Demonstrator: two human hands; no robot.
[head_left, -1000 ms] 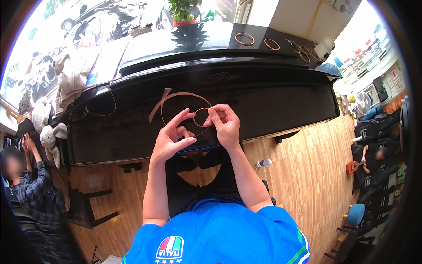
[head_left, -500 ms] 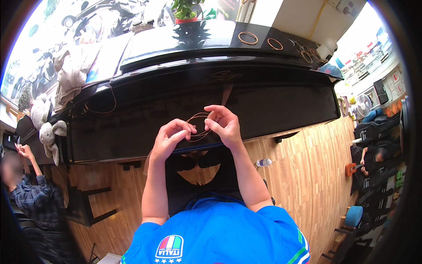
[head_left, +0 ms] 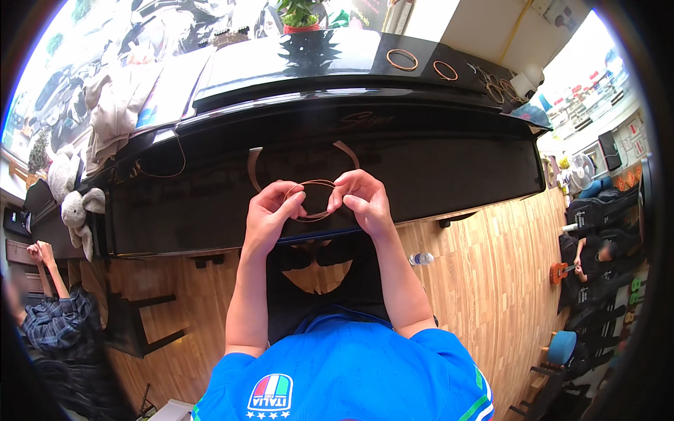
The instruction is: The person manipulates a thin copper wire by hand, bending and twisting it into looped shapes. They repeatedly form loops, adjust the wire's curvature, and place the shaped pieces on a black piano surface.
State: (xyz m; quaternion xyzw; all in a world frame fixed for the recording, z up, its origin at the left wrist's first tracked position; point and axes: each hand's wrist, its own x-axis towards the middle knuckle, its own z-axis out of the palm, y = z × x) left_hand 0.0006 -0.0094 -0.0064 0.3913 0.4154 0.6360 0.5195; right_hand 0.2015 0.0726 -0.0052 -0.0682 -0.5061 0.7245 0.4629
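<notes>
My left hand [head_left: 281,203] pinches one side of a thin copper-coloured coiled string [head_left: 314,217], and my right hand [head_left: 358,196] grips the other side with bent, closed fingers. The coil forms an oval between them, in front of the glossy black piano panel [head_left: 456,161] at the middle of the head view. Above the hands are two curved brownish bands [head_left: 254,165]; I cannot tell whether they are string or reflections.
The piano top [head_left: 267,88] holds copper coils [head_left: 401,69], folded cloth [head_left: 112,112] and a plant [head_left: 298,15]. A plush toy [head_left: 77,214] is at left, near another person [head_left: 53,316]. Another person [head_left: 597,259] holds a small guitar [head_left: 558,272]. A bottle [head_left: 421,259] is on the floor.
Both hands have come to similar heights around the coil, which is now a flatter oval of several loops. The person at left has moved lower in view.
</notes>
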